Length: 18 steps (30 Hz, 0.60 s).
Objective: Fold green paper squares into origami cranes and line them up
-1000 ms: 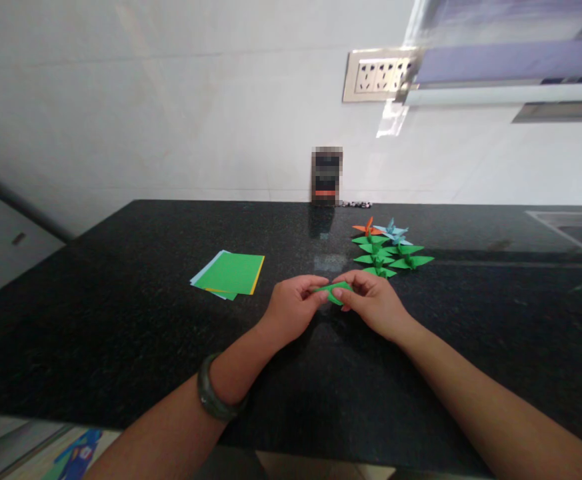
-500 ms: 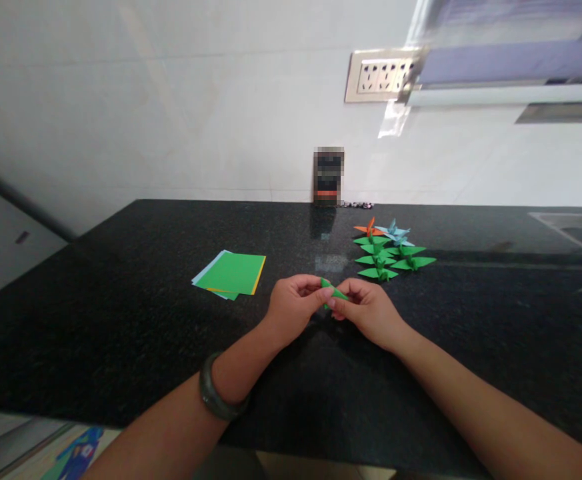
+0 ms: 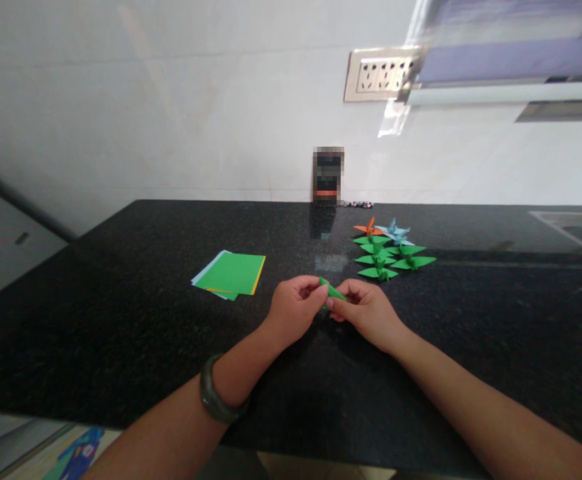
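Between my two hands is a small piece of folded green paper (image 3: 335,292), partly covered by my fingers. My left hand (image 3: 295,307) pinches its left side with thumb and fingers. On the other side my right hand (image 3: 371,312) grips it, thumb tip close to the left thumb. Beyond my right hand stand several folded paper cranes: green ones (image 3: 413,261), an orange one (image 3: 369,229) and light blue ones (image 3: 395,233). To the left of my left hand lies a loose stack of square paper (image 3: 233,272), green on top with yellow and light blue edges showing.
Everything rests on a black speckled countertop (image 3: 121,320). Against the white wall a phone-like dark object (image 3: 328,177), pixelated, leans upright with a beaded strap (image 3: 359,205) beside it. A socket panel (image 3: 383,75) is on the wall. At the right is a sink-like edge (image 3: 571,233).
Both thumbs and the folded green paper have shifted very slightly to the left. The paper stack and the cranes stay where they were.
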{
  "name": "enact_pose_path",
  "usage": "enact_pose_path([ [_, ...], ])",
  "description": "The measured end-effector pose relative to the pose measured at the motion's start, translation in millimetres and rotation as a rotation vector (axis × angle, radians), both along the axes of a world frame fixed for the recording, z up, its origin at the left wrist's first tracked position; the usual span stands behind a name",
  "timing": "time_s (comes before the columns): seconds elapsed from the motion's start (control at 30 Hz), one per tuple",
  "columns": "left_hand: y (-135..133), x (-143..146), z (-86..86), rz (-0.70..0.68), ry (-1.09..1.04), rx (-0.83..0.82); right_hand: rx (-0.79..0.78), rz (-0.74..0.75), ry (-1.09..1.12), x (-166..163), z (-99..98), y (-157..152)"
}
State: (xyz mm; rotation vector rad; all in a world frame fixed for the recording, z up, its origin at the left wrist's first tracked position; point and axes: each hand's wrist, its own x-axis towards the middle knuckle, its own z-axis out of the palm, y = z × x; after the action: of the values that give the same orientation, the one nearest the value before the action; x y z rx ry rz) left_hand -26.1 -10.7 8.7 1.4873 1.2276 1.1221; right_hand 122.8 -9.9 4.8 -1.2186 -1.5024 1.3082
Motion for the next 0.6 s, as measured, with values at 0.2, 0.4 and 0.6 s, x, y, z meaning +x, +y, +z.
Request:
enact_pose_path([
  [0.2,0.1,-1.9,1.1,0.017,0.037,0.008,-0.01,-0.012,-0.027,0.8,2.8,-0.2],
  [0.4,-0.1,-3.0,1.3,-0.028,0.071,0.03,-0.033,-0.013,-0.016,0.8,5.3,-1.2],
  [0.6,-0.4,-2.6,1.6,-0.046,0.042,0.004,-0.029,-0.002,0.005,1.2,6.9,-1.5],
])
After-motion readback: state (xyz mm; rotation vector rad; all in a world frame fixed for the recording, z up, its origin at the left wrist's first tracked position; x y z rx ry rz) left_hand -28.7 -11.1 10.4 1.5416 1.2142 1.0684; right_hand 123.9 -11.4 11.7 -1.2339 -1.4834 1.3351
